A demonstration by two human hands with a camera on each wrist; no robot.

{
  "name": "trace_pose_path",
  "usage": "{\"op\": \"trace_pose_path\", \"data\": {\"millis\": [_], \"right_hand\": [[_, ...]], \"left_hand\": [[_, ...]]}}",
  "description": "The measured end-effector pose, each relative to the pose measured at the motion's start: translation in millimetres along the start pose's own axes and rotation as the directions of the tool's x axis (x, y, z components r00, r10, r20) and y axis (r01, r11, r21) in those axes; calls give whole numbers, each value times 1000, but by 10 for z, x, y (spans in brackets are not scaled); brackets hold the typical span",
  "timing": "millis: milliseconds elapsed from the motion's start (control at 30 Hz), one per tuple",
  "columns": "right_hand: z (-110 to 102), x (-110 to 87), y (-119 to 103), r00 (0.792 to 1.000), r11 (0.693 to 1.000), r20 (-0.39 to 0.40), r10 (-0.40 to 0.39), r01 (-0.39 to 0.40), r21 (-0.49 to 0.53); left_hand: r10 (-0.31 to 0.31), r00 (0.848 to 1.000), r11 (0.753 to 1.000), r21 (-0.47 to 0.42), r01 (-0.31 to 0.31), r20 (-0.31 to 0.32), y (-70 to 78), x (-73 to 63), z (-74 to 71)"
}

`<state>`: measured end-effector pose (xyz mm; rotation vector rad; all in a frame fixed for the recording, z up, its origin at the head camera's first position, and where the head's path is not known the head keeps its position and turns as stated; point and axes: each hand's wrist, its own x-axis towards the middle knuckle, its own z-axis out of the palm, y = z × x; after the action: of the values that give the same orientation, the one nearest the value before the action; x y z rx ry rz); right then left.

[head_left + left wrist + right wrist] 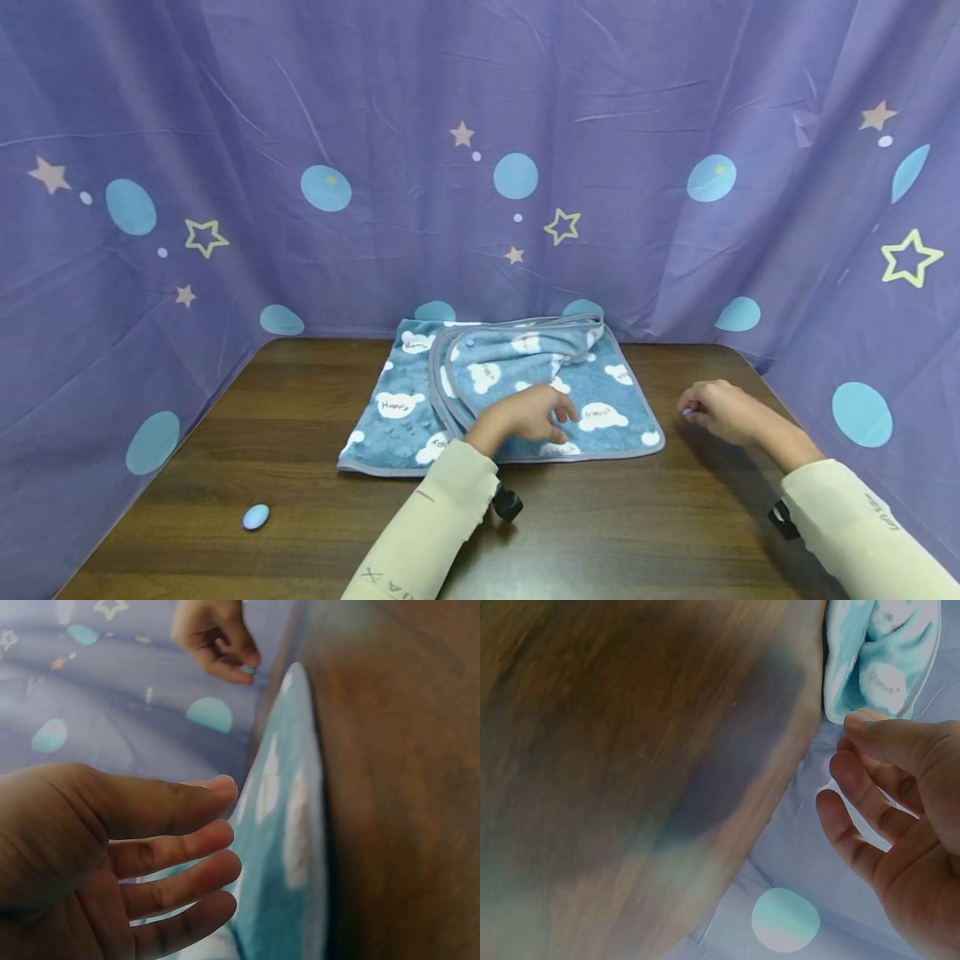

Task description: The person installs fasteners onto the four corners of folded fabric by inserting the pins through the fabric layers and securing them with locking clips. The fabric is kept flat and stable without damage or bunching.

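A teal blanket (401, 442) with white bear-head shapes and a grey border lies on the wooden table, part of it folded back over itself. My left hand (529, 412) hovers over its front half; in the left wrist view the fingers (180, 892) are loosely bent and hold nothing. To the right of the blanket, my right hand (718, 410) pinches a small light-blue piece (248, 670) between thumb and fingertips. In the right wrist view the fingers (851, 776) hide that piece. A small blue round spot (470, 342) shows on the folded part of the blanket.
A smooth light-blue oval (256, 517) lies on the brown wooden table (300, 417), front left. Purple curtains (420, 92) with stars and blue dots stand along the back and both sides. Each wrist wears a black strapped device (507, 504).
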<state>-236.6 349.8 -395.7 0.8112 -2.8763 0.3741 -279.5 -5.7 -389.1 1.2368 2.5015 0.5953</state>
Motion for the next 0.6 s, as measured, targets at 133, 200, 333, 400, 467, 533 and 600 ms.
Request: {"op": "trace_pose_path", "data": {"millis": [133,200,333,400,467,533,600], "right_hand": [[38,24,-18,1000,1000,11,6,-6,4],[54,39,-21,1000,1000,21,8,-8,6],[63,62,-38,1000,1000,11,-4,4,0],[56,73,-57,1000,1000,-5,-16,16,-6],[45,86,-82,999,999,-17,-32,31,-11],[37,101,-104,999,999,-19,-39,38,-15],[30,115,-126,999,999,-15,-44,43,-18]], "left_hand": [[14,1000,999,52,-15,22,61,53,92],[29,999,996,83,-32,34,83,75,131],[41,998,991,127,-46,45,108,109,211],[24,999,990,140,-29,37,125,112,239],[1,1000,987,162,-6,27,147,111,261],[-17,1000,981,191,13,19,173,108,270],[-23,1000,973,232,19,13,195,108,279]]}}
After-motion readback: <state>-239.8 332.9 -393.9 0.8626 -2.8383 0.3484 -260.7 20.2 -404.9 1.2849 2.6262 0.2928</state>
